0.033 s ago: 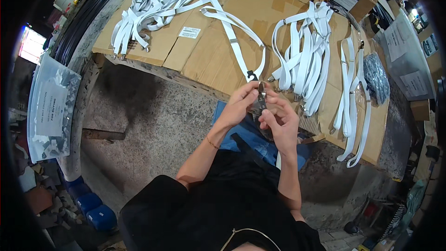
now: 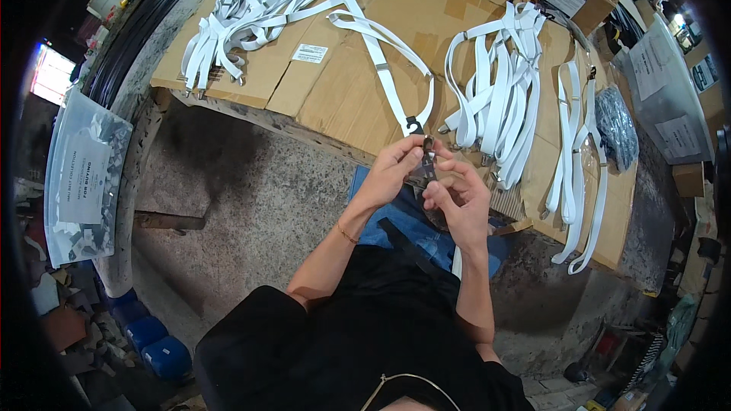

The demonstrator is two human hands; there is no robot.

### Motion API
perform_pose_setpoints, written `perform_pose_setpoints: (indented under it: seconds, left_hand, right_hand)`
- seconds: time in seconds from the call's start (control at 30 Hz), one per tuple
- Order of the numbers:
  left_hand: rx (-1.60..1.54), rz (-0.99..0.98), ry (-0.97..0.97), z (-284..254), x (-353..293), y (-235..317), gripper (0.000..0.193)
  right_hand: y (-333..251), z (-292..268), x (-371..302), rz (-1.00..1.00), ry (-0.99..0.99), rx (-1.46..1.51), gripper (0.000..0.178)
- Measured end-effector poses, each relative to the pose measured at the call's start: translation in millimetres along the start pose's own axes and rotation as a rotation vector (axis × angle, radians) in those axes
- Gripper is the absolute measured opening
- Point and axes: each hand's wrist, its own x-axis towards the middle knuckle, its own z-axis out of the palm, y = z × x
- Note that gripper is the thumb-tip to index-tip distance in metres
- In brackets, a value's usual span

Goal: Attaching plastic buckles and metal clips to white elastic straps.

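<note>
A pair of white suspenders (image 2: 378,61) stretches over the cardboard toward me, its two straps meeting at my hands. Above my fingertips shows the hooked top of a black plastic piece (image 2: 412,122), and a shiny metal clip (image 2: 428,142) sits between my hands. My left hand (image 2: 392,170) pinches the clip and the black piece between thumb and fingers. Lower down, the thumb and forefinger of my right hand (image 2: 466,202) close on the black piece, with the other fingers curled beside it. My fingers hide part of the join.
Piles of white suspenders lie at the far left (image 2: 259,11) and right (image 2: 499,91), with a few more straps (image 2: 571,152) farther right. Beside them are a clear plastic bag (image 2: 615,129) and a white bin (image 2: 666,91). A translucent bin (image 2: 87,175) stands at left.
</note>
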Motion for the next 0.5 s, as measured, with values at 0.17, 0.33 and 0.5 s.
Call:
perform_pose_setpoints:
  seconds: [0.17, 0.33, 0.5]
  left_hand:
    - [0.019, 0.006, -0.029, -2.0, -2.9, 2.0, 0.028]
    - [0.023, 0.014, -0.115, -0.7, -3.6, 5.5, 0.030]
    - [0.051, -0.002, -0.108, 4.2, -5.5, 5.6, 0.030]
  right_hand:
    - [-15.3, -37.8, 16.9, -0.472, -0.064, -0.775, 0.068]
    - [-9.4, -38.5, 52.2, -0.142, -0.517, -0.221, 0.109]
    - [-7.3, -20.6, 59.0, -0.125, -0.585, -0.042, 0.109]
